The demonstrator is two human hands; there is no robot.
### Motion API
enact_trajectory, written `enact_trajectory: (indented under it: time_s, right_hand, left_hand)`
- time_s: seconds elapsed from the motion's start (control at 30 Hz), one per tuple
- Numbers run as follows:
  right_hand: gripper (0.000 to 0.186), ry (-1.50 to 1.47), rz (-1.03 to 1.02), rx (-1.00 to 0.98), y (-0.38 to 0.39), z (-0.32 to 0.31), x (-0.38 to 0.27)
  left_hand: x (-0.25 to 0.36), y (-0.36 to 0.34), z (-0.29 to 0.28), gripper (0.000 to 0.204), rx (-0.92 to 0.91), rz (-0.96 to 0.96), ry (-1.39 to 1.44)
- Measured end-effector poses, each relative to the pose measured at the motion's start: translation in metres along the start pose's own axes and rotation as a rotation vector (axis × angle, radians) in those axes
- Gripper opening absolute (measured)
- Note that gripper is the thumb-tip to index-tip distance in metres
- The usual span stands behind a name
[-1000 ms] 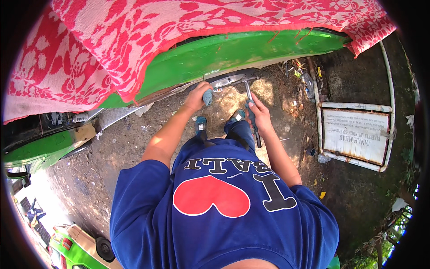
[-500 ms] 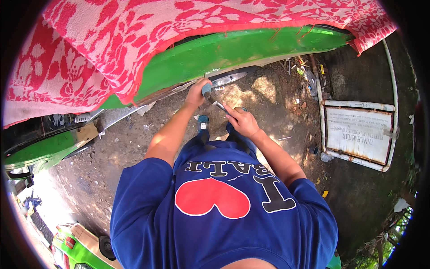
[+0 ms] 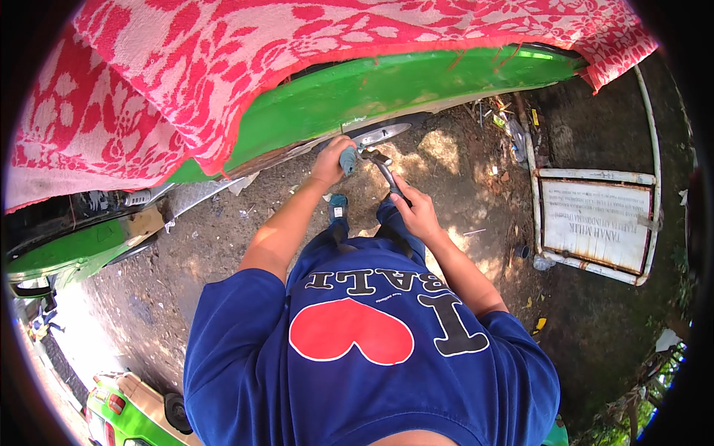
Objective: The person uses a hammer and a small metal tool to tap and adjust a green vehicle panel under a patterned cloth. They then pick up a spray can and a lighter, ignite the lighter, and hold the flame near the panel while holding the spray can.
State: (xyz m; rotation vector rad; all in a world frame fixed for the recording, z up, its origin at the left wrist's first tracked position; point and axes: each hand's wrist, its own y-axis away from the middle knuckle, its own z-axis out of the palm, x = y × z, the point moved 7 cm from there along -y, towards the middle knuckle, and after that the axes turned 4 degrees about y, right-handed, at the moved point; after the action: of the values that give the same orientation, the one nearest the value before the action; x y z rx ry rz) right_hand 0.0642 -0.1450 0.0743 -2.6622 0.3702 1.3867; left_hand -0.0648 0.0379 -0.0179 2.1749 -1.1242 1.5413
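We find our left hand (image 3: pixel 332 160) closed round a teal, rounded tool handle (image 3: pixel 347 161) beside the green metal car panel (image 3: pixel 335 97); our right hand (image 3: pixel 419 215) grips a steel-headed, dark-handled hammer (image 3: pixel 386 170) near that handle. We advise square blows.

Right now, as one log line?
left fingers: hold blue-grey cylindrical grip; right fingers: hold grey metal-headed hammer; hammer: near grip, contact unclear; ahead: curved green vehicle panel
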Motion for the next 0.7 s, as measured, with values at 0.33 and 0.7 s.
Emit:
enact_trajectory:
  time_s: [0.33,0.7]
  right_hand:
    - [0.046,-0.051,0.070,0.058,0.003,-0.002,0.008]
    - [0.046,-0.043,0.043,0.227,-0.006,-0.015,0.006]
  left_hand:
    - [0.015,-0.021,0.006,0.035,0.016,-0.067,-0.066]
    - [0.006,-0.041,0.023,0.032,-0.006,-0.149,-0.127]
